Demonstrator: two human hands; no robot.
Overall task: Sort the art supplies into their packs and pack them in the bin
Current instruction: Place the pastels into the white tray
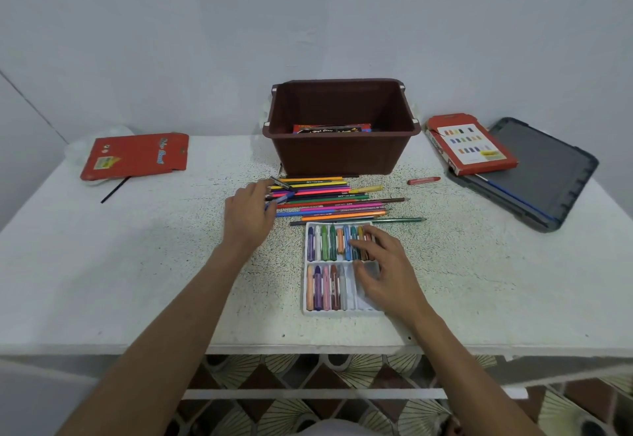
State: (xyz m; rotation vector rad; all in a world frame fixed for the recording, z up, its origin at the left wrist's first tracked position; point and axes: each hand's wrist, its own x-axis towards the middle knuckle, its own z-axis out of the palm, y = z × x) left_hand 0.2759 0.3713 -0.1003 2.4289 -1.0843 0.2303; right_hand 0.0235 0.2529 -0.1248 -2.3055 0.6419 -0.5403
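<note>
Crayons [324, 243] lie in a white tray [342, 313] on the tabletop [120, 264], in front of the brown bin [342, 156]. The right hand [383, 264] rests spread over them. The left hand [248, 213] curls at the ends of the coloured pencils [329, 195]; I cannot tell whether it grips one.

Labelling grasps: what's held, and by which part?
Left hand grips a slim blue pen by one end. Right hand only rests on white plastic crayon tray.

The dark pack [330, 130] lying in the bin [342, 158] reads "High Class" in pale script. Blue script on the red pack [137, 156] at left and the print on the pencils [325, 195] are too blurred to read.
</note>
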